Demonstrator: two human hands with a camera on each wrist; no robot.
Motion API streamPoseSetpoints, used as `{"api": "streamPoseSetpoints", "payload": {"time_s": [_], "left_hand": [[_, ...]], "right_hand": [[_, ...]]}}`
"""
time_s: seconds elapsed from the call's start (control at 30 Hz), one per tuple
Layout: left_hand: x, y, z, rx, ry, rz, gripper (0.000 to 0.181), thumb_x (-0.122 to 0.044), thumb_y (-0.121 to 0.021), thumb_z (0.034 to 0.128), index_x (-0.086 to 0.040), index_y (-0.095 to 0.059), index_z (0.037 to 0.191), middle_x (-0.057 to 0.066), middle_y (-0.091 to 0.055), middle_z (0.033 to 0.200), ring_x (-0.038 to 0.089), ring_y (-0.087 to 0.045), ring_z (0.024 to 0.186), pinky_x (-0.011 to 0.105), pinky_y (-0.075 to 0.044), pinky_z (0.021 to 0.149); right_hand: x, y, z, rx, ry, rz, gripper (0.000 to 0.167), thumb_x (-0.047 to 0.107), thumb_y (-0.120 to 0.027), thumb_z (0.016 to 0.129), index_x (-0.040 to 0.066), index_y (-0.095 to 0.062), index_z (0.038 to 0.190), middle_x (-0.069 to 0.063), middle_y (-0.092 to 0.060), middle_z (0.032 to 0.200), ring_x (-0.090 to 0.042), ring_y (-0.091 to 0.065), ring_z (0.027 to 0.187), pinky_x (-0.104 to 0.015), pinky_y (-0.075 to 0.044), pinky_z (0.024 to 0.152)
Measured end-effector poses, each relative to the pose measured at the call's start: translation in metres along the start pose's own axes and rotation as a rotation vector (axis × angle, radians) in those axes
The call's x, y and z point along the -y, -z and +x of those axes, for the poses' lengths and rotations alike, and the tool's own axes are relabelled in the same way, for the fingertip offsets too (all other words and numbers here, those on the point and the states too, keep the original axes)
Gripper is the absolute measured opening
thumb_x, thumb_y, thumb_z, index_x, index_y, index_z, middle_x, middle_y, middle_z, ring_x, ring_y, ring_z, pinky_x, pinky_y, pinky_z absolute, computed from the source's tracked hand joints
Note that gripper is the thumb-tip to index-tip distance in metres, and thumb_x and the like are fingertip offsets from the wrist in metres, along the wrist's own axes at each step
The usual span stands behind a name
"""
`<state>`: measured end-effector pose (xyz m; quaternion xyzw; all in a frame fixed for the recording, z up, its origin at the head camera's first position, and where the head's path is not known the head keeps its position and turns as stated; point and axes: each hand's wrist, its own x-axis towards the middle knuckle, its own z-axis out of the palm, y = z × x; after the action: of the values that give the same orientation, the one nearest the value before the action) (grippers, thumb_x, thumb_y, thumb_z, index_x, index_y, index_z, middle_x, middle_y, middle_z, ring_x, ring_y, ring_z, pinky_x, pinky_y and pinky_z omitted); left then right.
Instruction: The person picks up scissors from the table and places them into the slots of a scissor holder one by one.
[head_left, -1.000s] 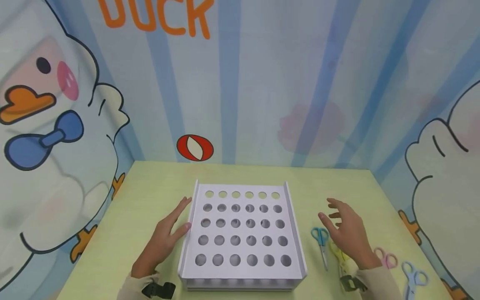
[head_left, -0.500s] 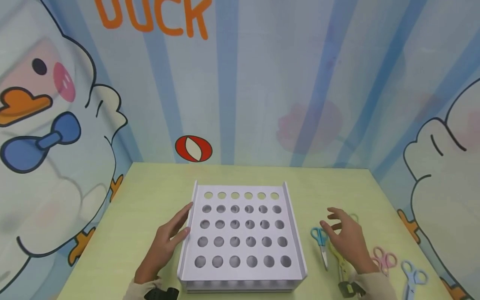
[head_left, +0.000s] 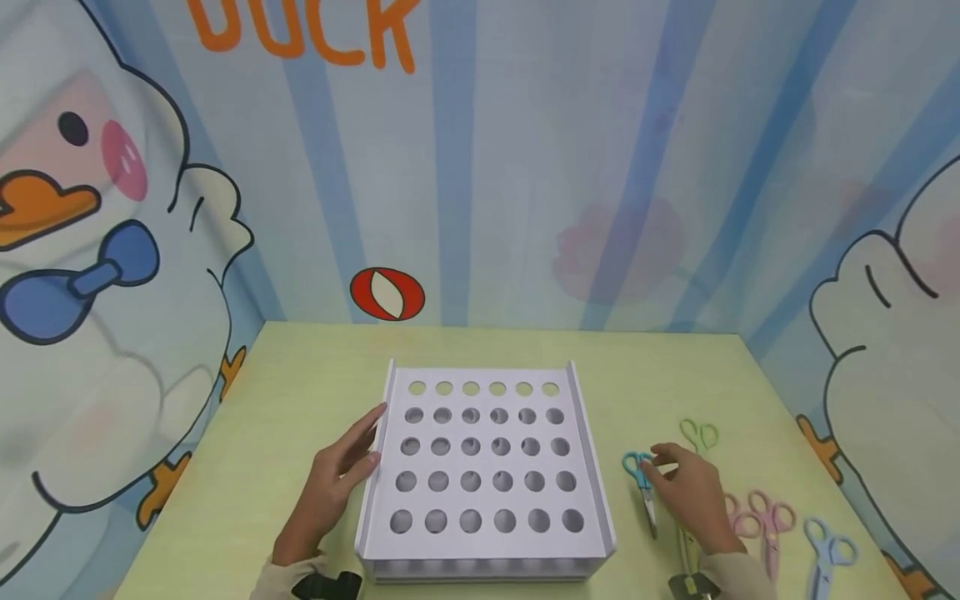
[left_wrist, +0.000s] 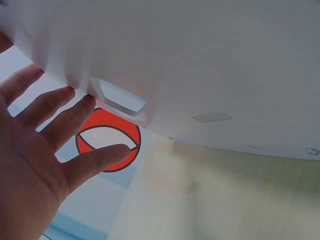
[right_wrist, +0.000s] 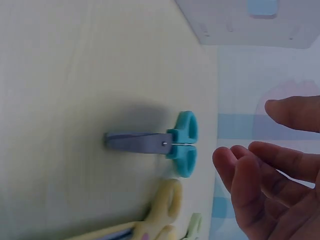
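Note:
A white rack with rows of round holes stands at the middle of the table. My left hand rests its fingertips against the rack's left side, fingers fairly straight; the left wrist view shows the fingers along the panel beside a slot. Right of the rack lie teal-handled scissors, blades toward me. Over their handles hovers my right hand, thumb and fingers bent and apart. In the right wrist view a gap shows between that hand and the teal scissors. Nothing is held.
Yellow scissors lie partly under my right hand. Green-handled scissors are just behind it. Pink scissors and light blue scissors lie to the right. Printed curtains enclose the table.
My right hand has come down and nearer to me, over the teal scissors' handles, uncovering the green scissors. The left hand keeps touching the rack's side, with a slight shift.

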<state>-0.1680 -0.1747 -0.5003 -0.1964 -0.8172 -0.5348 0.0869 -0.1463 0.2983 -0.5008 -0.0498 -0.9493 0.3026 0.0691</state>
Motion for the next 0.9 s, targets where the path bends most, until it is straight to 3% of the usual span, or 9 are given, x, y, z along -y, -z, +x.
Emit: {"api": "streamPoseSetpoints", "payload": {"time_s": [0.27, 0.53, 0.9], "left_hand": [[0.001, -0.002, 0.000, -0.019, -0.007, -0.024, 0.054, -0.011, -0.053, 0.1011, -0.020, -0.044, 0.153, 0.011, -0.046, 0.157, 0.036, -0.050, 0.136, 0.016, -0.041, 0.103], [0.003, -0.005, 0.000, -0.033, -0.020, -0.011, 0.054, -0.009, -0.053, 0.1012, -0.019, -0.043, 0.154, 0.012, -0.046, 0.156, 0.037, -0.050, 0.135, 0.016, -0.042, 0.102], [0.003, -0.008, -0.002, -0.041, -0.014, 0.003, 0.053, -0.011, -0.050, 0.1026, -0.022, -0.042, 0.154, 0.011, -0.045, 0.157, 0.035, -0.049, 0.138, 0.015, -0.040, 0.103]], "right_hand": [[-0.011, -0.012, 0.003, 0.032, 0.006, -0.015, 0.035, 0.019, -0.070, 0.090, -0.006, -0.067, 0.115, -0.018, -0.076, 0.098, -0.029, -0.075, 0.080, -0.028, -0.057, 0.061], [-0.017, -0.016, 0.004, 0.104, -0.026, -0.083, 0.040, 0.028, -0.070, 0.090, -0.004, -0.067, 0.114, -0.021, -0.076, 0.100, -0.029, -0.072, 0.081, -0.036, -0.054, 0.064], [-0.020, -0.021, 0.007, 0.094, -0.097, -0.187, 0.038, 0.031, -0.072, 0.086, -0.004, -0.072, 0.100, -0.021, -0.075, 0.093, -0.026, -0.068, 0.071, -0.036, -0.050, 0.057]]}}
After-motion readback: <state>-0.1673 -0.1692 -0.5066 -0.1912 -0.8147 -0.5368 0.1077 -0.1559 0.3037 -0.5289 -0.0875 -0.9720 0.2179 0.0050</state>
